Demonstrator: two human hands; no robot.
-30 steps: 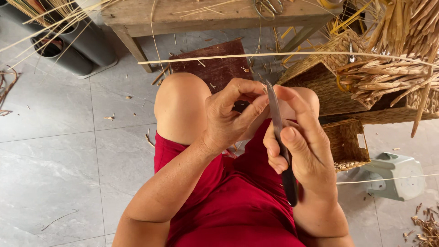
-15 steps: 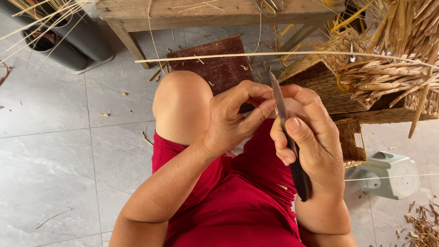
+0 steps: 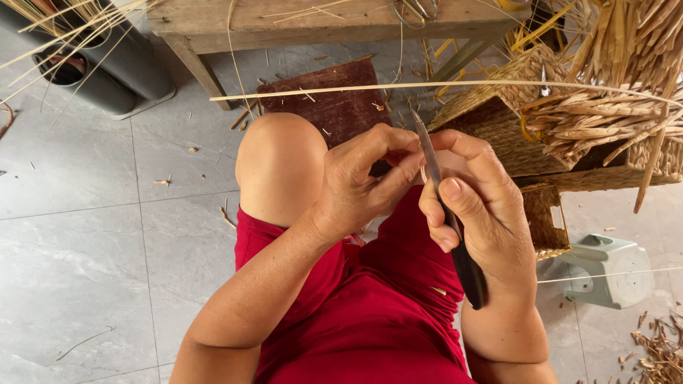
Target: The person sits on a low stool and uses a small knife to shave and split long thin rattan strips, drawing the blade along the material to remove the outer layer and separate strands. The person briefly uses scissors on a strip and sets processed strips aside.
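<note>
— What were the hands doing, mid-frame?
— The right hand (image 3: pixel 484 213) was clenched round a dark-handled knife (image 3: pixel 448 213), blade pointing up. The left hand (image 3: pixel 359 185) pinched a thin pale strip (image 3: pixel 427 84) against that blade; the strip arched across the upper frame.
— And around them?
— Woven baskets (image 3: pixel 498 121) upper right, a wooden bench (image 3: pixel 320 21) along the top.

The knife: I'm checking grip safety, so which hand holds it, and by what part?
The right hand holds the knife by its dark handle, blade pointing away; the left hand's fingers pinch beside the blade.
</note>
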